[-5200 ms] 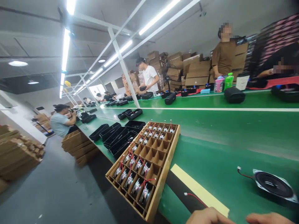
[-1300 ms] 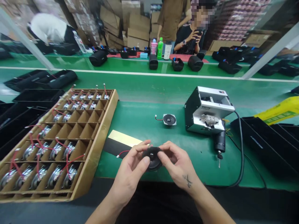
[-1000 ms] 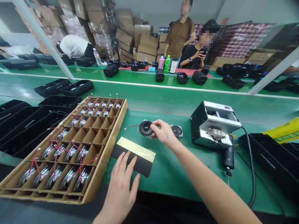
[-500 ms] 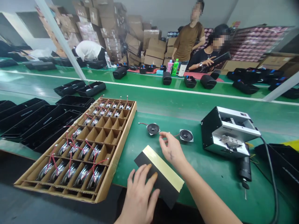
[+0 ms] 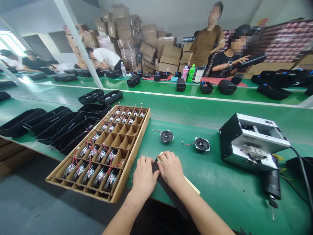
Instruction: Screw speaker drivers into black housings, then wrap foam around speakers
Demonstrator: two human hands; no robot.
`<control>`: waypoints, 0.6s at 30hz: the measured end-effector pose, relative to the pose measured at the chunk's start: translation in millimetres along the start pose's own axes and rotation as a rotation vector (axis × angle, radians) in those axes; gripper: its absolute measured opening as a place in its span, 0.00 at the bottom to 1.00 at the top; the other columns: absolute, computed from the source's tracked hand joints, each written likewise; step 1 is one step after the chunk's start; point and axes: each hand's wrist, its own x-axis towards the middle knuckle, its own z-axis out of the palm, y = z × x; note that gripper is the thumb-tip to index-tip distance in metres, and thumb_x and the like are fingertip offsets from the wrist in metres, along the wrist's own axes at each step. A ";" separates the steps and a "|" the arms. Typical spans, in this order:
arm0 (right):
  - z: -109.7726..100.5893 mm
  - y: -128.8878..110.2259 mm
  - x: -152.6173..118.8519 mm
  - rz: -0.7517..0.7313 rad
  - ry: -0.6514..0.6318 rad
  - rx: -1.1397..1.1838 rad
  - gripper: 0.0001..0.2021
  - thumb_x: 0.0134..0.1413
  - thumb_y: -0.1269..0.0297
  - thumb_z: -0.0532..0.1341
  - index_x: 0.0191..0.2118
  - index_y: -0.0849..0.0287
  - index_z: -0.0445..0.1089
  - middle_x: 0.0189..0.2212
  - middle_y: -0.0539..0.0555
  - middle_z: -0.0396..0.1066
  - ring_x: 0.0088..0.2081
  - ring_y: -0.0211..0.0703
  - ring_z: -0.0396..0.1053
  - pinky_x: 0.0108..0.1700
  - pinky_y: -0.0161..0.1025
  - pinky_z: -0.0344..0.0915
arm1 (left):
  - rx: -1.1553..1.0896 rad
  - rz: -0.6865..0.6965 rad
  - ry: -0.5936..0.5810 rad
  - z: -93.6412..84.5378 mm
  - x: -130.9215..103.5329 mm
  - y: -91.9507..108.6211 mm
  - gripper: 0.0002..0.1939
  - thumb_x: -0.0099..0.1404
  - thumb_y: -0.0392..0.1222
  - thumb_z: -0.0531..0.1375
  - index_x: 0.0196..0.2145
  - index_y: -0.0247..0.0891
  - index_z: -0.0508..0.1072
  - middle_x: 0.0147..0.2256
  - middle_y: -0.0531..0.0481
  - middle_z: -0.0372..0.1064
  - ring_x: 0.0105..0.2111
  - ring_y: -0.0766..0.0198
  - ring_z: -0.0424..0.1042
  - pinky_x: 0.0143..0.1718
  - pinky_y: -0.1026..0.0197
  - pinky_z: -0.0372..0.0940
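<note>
A black sheet with a pale yellow backing strip lies slanted at the table's front edge. At its far end, my left hand pinches the left side between thumb and fingers. My right hand is closed over the same end, its fingers curled at a lifted corner of the yellow backing. Whether the backing has come off the black sheet there is hidden by the fingers. Beyond my hands lie two loose speakers, a left speaker and a right speaker, each with a red wire.
A cardboard divider tray of wired speakers stands on the left. Black housings lie behind it. On the right is a silver and black machine with a cable, a black screwdriver-like tool beside it. People work across the bench.
My left hand has gone from lying spread on the sheet to pinching its far end. My right hand has come down onto that end, and the yellow corner is lifted. The view has shifted.
</note>
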 end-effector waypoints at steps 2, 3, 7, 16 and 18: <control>-1.1 2.3 -2.4 -0.015 0.026 0.036 0.08 0.66 0.70 0.63 0.49 0.61 0.71 0.45 0.55 0.68 0.47 0.48 0.66 0.49 0.46 0.66 | -0.139 -0.030 -0.016 -1.2 4.4 -5.2 0.05 0.64 0.34 0.61 0.39 0.38 0.72 0.41 0.45 0.70 0.44 0.52 0.70 0.49 0.49 0.66; -1.6 3.6 -3.0 -0.025 0.036 0.059 0.07 0.67 0.69 0.62 0.49 0.61 0.71 0.44 0.55 0.69 0.46 0.47 0.66 0.48 0.45 0.66 | -0.220 -0.050 -0.032 -1.6 7.3 -8.0 0.03 0.65 0.34 0.60 0.37 0.39 0.71 0.38 0.47 0.71 0.41 0.54 0.71 0.48 0.50 0.66; -2.0 6.4 -2.7 -0.064 0.066 0.154 0.05 0.69 0.68 0.61 0.47 0.61 0.72 0.42 0.54 0.70 0.45 0.45 0.68 0.47 0.43 0.65 | -0.576 -0.151 -0.119 -2.0 17.5 -17.1 0.08 0.64 0.39 0.61 0.41 0.37 0.72 0.36 0.47 0.76 0.37 0.59 0.75 0.42 0.57 0.69; -5.4 -1.1 -3.9 -0.084 0.133 0.230 0.07 0.70 0.63 0.60 0.44 0.61 0.73 0.41 0.54 0.72 0.44 0.45 0.69 0.48 0.43 0.61 | -1.110 -0.378 -0.223 -9.1 12.4 -12.8 0.26 0.52 0.49 0.71 0.46 0.32 0.77 0.39 0.43 0.79 0.33 0.63 0.75 0.35 0.63 0.68; -4.5 -0.5 -4.4 -0.082 0.150 0.215 0.08 0.71 0.62 0.60 0.44 0.60 0.73 0.41 0.53 0.73 0.44 0.45 0.69 0.48 0.42 0.60 | -1.172 -0.407 -0.217 -7.2 11.8 -10.5 0.26 0.50 0.48 0.72 0.44 0.33 0.78 0.37 0.45 0.79 0.31 0.65 0.74 0.33 0.65 0.67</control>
